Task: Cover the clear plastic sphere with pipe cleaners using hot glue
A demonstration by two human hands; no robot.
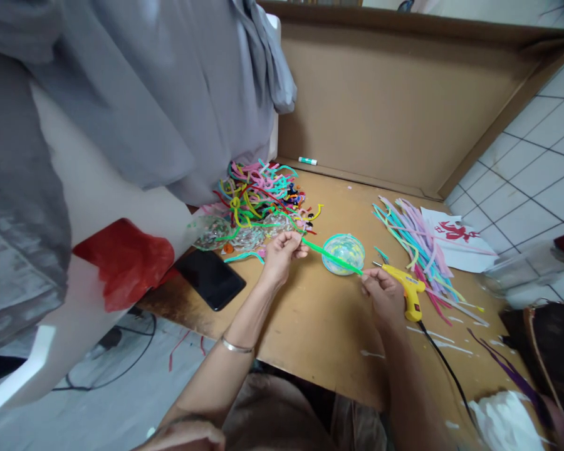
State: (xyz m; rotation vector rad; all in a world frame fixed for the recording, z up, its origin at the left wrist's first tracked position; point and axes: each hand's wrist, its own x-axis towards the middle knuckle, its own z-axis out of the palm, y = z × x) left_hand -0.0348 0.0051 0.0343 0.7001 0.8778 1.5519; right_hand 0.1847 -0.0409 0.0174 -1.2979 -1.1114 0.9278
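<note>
A bright green pipe cleaner (331,255) is stretched between my two hands above the table. My left hand (284,252) pinches its far left part, and my right hand (383,289) pinches the right end. Behind the pipe cleaner sits a round, shallow bowl-like piece (350,243) in pale blue, yellow and white, partly covered by it. Beside my right hand lies a yellow hot glue gun (410,289), its nozzle pointing left and its black cord running toward me.
Tangled coloured pipe cleaners (249,194) lie at the back left, near a black phone (211,279). Straight pastel pipe cleaners (425,241) rest at right by a white sheet with a red figure (479,254). A glue stick (308,161) lies against the cardboard wall (380,106).
</note>
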